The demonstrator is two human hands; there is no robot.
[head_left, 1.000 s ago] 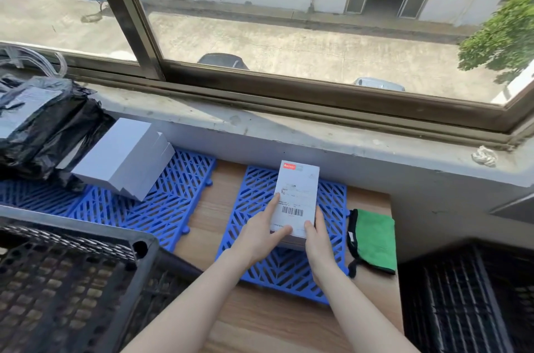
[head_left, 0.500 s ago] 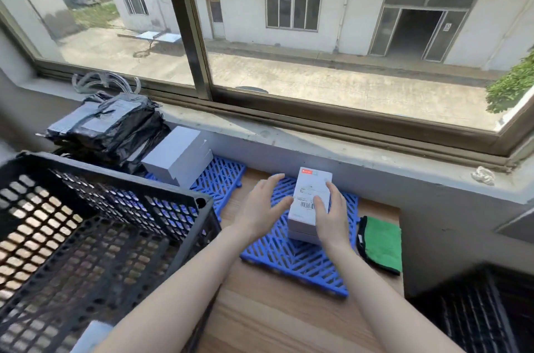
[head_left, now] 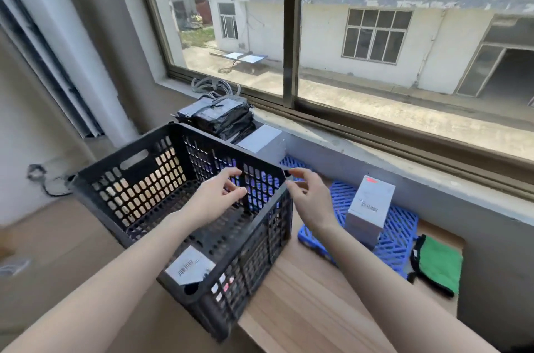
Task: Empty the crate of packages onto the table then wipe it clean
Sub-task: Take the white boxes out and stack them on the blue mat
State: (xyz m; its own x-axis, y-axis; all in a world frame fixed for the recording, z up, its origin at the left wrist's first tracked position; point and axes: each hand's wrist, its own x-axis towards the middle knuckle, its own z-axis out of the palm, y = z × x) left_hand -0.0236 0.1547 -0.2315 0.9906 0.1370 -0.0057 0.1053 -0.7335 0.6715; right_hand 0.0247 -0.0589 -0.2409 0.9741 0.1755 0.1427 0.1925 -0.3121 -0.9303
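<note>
Wooden table [head_left: 303, 303] (window-side) bears blue mats [head_left: 396, 240].

I see the black perforated crate [head_left: 161, 196] standing upright off the table's [head_left: 303, 303] left edge, its near right corner overlapping the wood. One white labelled package [head_left: 189, 266] lies flat in its near corner, at about 7 o'clock from the crate's centre. At 3 o'clock from the crate a white box [head_left: 368, 211] stands upright on a blue mat. At 12 o'clock lie black bagged packages [head_left: 219, 117] with a grey-white box [head_left: 261, 143] just beside them. The green cloth [head_left: 436, 267] lies at the table's right end.
</note>
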